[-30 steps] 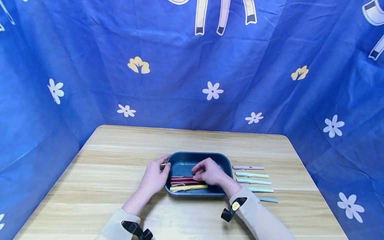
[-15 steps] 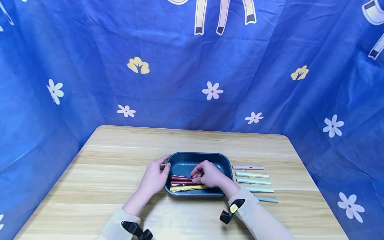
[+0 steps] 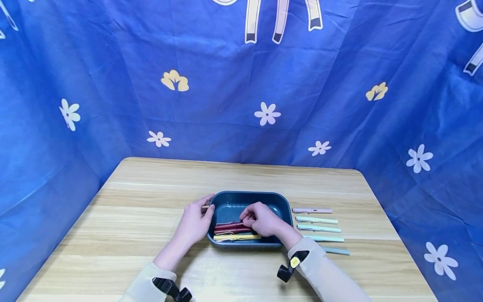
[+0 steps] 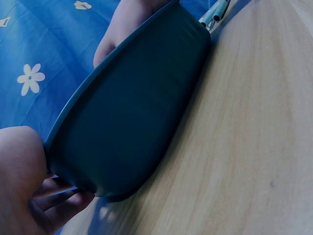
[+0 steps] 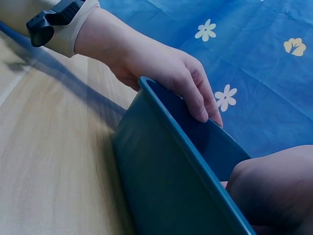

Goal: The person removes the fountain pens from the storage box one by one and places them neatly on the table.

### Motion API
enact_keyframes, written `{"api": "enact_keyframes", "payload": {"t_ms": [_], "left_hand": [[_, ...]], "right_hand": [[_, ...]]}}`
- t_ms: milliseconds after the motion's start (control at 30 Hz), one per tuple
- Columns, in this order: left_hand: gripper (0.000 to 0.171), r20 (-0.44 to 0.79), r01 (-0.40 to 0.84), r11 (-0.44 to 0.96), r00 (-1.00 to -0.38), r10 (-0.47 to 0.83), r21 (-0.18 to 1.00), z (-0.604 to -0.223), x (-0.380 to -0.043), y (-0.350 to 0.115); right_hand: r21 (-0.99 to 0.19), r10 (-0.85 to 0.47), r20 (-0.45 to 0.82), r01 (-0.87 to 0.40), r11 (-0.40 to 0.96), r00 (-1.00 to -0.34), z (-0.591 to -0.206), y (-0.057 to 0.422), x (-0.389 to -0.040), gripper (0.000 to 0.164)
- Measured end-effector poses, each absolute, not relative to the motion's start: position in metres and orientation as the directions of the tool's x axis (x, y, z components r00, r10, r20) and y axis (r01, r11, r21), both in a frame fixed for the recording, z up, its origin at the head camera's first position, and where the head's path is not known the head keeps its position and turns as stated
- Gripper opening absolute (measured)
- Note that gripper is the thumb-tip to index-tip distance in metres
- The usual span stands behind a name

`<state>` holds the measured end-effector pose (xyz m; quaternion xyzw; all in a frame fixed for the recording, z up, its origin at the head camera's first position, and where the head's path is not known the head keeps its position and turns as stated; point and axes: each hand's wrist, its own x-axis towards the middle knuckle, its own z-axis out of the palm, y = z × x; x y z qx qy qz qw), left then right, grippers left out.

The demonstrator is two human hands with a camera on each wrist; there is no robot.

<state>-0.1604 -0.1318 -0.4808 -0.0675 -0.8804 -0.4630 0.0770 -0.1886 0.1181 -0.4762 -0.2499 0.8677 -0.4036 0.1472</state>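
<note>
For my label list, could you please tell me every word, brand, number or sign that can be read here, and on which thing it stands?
No text can be read in these pictures.
Yellow patch on the right wrist strap: any marks are too small to read.
Dark red pens, yellow pen, pale pens: any lettering is too small to read.
Blue curtain: printed pictures, no letters.
</note>
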Motion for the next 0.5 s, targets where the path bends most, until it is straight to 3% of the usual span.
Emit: {"api": "enact_keyframes", "payload": {"t_ms": [300,500], "left_hand": [[0.040,0.200,0.191,0.564,-0.979,0.047,0.803,-0.4812,-0.1601,-0.1316],[0.040,0.206,0.197,0.567,-0.977,0.049,0.800,-0.4816,-0.1595,-0.1316]], "right_hand": [[-0.790,-0.530,0.005,-0.328,0.518,-0.848,-0.4708,0.1206,-0.1877,0.005],[-0.760,-0.549,-0.023,-0.342,0.553,-0.836,-0.4709,0.1224,-0.1865,0.012]]}}
